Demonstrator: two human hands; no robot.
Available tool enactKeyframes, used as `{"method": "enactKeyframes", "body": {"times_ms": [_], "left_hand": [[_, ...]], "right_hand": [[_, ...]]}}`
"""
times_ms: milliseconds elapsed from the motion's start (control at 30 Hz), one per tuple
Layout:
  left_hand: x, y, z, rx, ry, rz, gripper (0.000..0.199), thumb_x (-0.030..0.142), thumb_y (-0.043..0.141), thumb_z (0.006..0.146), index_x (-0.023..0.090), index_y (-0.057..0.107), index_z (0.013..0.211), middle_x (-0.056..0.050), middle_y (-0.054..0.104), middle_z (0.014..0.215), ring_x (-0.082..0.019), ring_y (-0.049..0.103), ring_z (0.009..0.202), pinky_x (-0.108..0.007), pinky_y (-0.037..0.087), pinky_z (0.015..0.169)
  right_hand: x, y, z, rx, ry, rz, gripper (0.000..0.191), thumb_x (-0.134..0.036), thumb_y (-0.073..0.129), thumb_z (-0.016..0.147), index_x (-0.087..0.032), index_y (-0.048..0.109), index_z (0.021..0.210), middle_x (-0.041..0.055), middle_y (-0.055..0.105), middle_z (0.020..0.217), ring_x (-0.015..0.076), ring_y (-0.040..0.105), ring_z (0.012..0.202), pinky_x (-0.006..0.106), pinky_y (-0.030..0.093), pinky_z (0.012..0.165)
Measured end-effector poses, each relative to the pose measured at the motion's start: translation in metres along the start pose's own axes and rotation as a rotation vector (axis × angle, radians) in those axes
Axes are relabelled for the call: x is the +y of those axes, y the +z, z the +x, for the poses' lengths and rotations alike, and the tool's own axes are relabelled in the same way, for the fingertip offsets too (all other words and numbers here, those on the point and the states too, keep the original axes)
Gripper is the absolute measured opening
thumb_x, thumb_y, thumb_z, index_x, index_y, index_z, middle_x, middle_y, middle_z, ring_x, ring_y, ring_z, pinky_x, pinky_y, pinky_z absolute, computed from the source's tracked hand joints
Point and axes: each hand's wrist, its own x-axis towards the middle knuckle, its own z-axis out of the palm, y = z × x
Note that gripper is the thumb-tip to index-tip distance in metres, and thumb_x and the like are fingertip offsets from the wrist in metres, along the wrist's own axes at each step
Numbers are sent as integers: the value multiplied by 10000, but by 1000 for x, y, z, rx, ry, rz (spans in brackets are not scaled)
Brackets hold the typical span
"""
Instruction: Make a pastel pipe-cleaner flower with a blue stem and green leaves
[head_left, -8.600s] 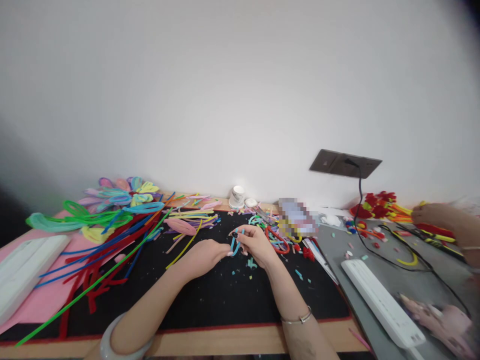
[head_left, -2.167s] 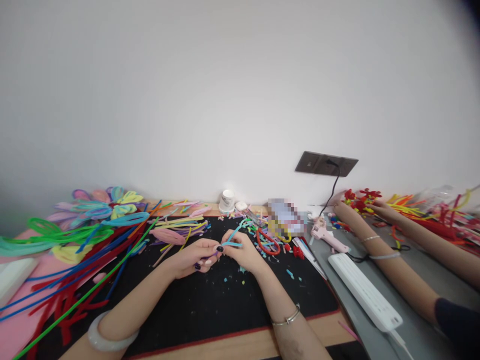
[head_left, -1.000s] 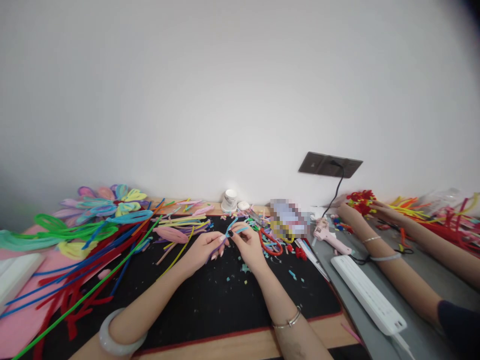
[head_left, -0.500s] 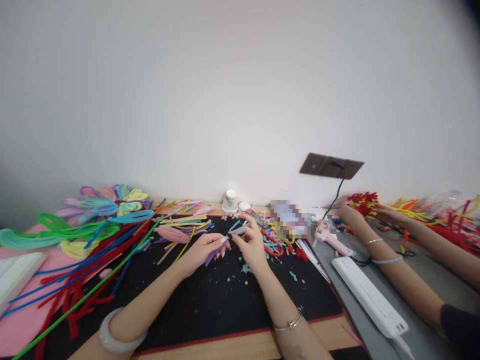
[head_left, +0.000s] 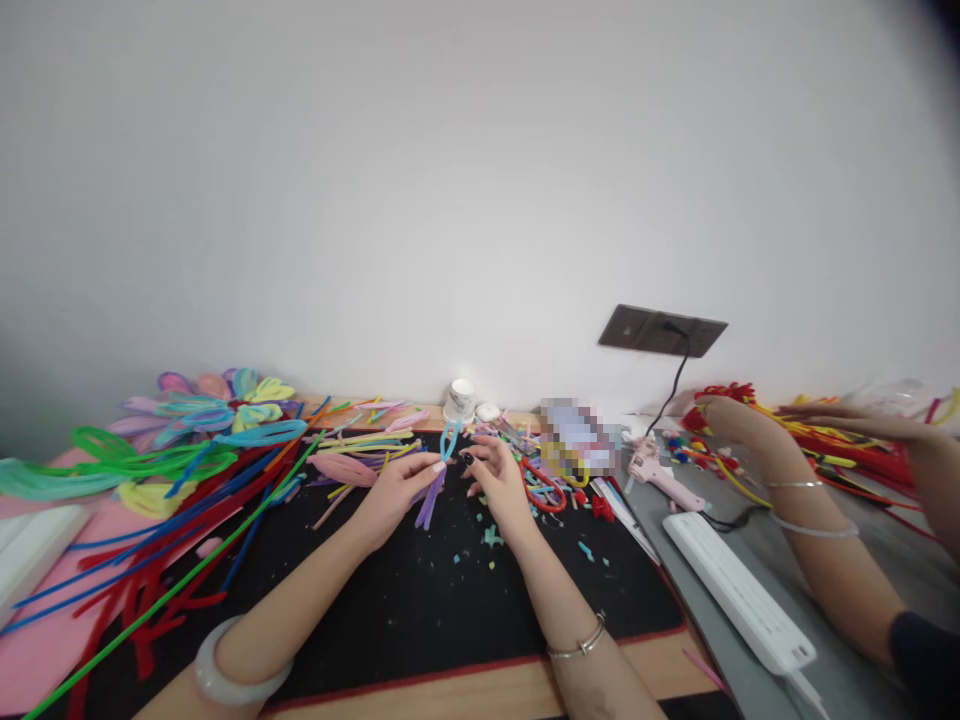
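Observation:
My left hand [head_left: 396, 490] pinches a small bundle of pipe cleaners between thumb and fingers. A light blue loop [head_left: 450, 440] sticks up above the pinch, and purple ends [head_left: 429, 506] hang below it. Just to the right, my right hand [head_left: 498, 486] is held with its fingers bent and apart, and I see nothing in it. Both hands hover over a black mat [head_left: 450, 600] strewn with small teal scraps [head_left: 492, 537]. A leaf-shaped pink piece [head_left: 345, 468] lies left of my left hand among loose pipe cleaners.
Green, blue and red pipe cleaners [head_left: 172, 560] cover the left side, with a pastel flower [head_left: 225, 405] behind. A white cup [head_left: 460, 400] stands by the wall. To the right lie a pink glue gun [head_left: 664, 475] and a white power strip [head_left: 739, 590]. A co-worker's arms [head_left: 802, 520] reach in there.
My right hand has let go of the blue pipe cleaner and drawn slightly away. The blue part now stands up as a loop in my left hand. The co-worker's hands have moved apart.

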Motion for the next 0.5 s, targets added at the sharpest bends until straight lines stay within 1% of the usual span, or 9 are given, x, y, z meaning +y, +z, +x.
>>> {"method": "enactKeyframes", "body": {"times_ms": [33, 100, 167, 267, 367, 433, 500], "left_hand": [[-1, -1, 1, 41, 13, -44, 306, 413, 615, 753, 150, 650, 908, -32, 601, 783, -148, 543, 736, -266, 435, 698], [-3, -2, 3, 97, 15, -128, 278, 380, 659, 722, 145, 643, 870, -25, 600, 771, -143, 544, 732, -262, 442, 692], [-3, -2, 3, 106, -17, -159, 267, 362, 684, 700, 145, 634, 848, -15, 595, 757, -136, 544, 718, -260, 453, 683], [0, -1, 0, 91, -59, -202, 246, 342, 694, 693, 148, 628, 830, -8, 596, 767, -131, 555, 736, -277, 472, 731], [3, 0, -2, 70, -57, -218, 215, 328, 681, 708, 145, 626, 806, -13, 595, 783, -127, 559, 763, -273, 471, 757], [5, 0, -3, 64, -60, -194, 206, 331, 677, 711, 143, 619, 773, -4, 577, 747, -115, 547, 727, -240, 463, 705], [6, 0, -2, 74, -76, -155, 212, 338, 678, 706, 141, 604, 730, 15, 541, 677, -95, 519, 650, -196, 431, 608]], "right_hand": [[1, 0, 0, -32, 35, -28, 263, -309, 609, 728, -183, 543, 949, 40, 612, 831, 106, 545, 587, 185, 430, 417], [2, 2, -2, -135, 77, -107, 188, -305, 609, 724, -158, 584, 837, 22, 609, 691, 98, 520, 530, 186, 412, 413], [3, 4, -5, -198, 82, -190, 142, -260, 623, 701, -153, 601, 792, -2, 585, 613, 94, 509, 502, 188, 400, 416], [3, 5, -7, -196, 84, -275, 80, -206, 588, 701, -154, 596, 761, -25, 554, 564, 88, 497, 474, 190, 387, 426], [1, 5, -6, -187, 71, -297, 63, -182, 541, 711, -156, 582, 750, -37, 528, 550, 84, 480, 470, 194, 386, 448], [-2, 6, -7, -184, 39, -304, 65, -158, 521, 706, -156, 571, 748, -45, 514, 554, 80, 466, 478, 193, 382, 465], [-5, 7, -8, -190, 2, -331, 76, -140, 502, 704, -156, 563, 747, -47, 505, 566, 78, 455, 488, 191, 372, 471]]}}
